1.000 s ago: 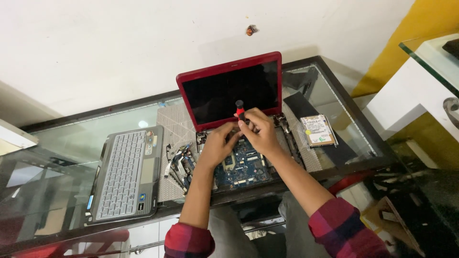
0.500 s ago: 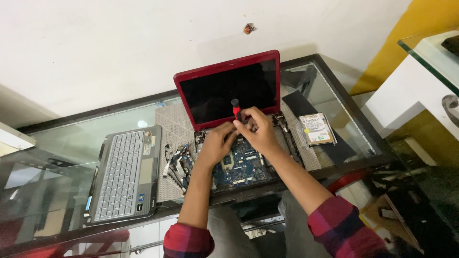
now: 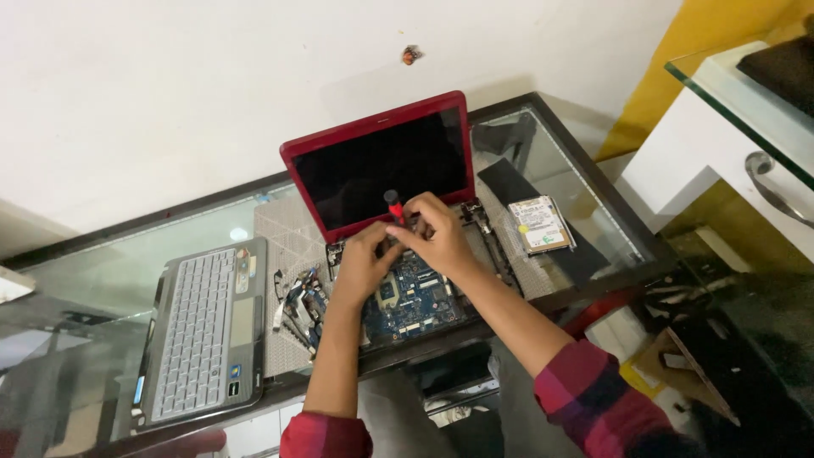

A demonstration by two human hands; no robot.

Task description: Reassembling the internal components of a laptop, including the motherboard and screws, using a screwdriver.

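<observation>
Reaching forward from the near edge of the glass table [image 3: 110,280], both forearms run up over the opened base of a red laptop [image 3: 377,161], plaid sleeves pushed back to the elbow.

Right hand [image 3: 437,233]: arm angled in from the lower right, wrist bent slightly inward, fingers curled around a red-handled screwdriver [image 3: 394,206]. Grip closed on the handle.

Left hand [image 3: 363,265]: arm nearly straight up from the lower edge, palm down, fingers bunched just beside the right hand at the hinge line of the laptop. Whether it pinches anything cannot be told; the fingertips are hidden by the right hand.

Screwdriver: long axis close to upright, tilted a little; black cap end toward the screen, shaft end down and hidden behind the fingers. Located at the rear of the base, directly in front of the dark screen.

Laptop: lid standing open, screen facing the person, keyboard cover removed, blue circuit board [image 3: 415,297] exposed beneath the wrists.

Adjacent items: detached grey keyboard panel [image 3: 203,335] lying flat well to the left, long axis running away from the person; loose parts and ribbon cables [image 3: 297,297] between panel and laptop; hard drive [image 3: 540,225] flat on the glass to the right.
</observation>
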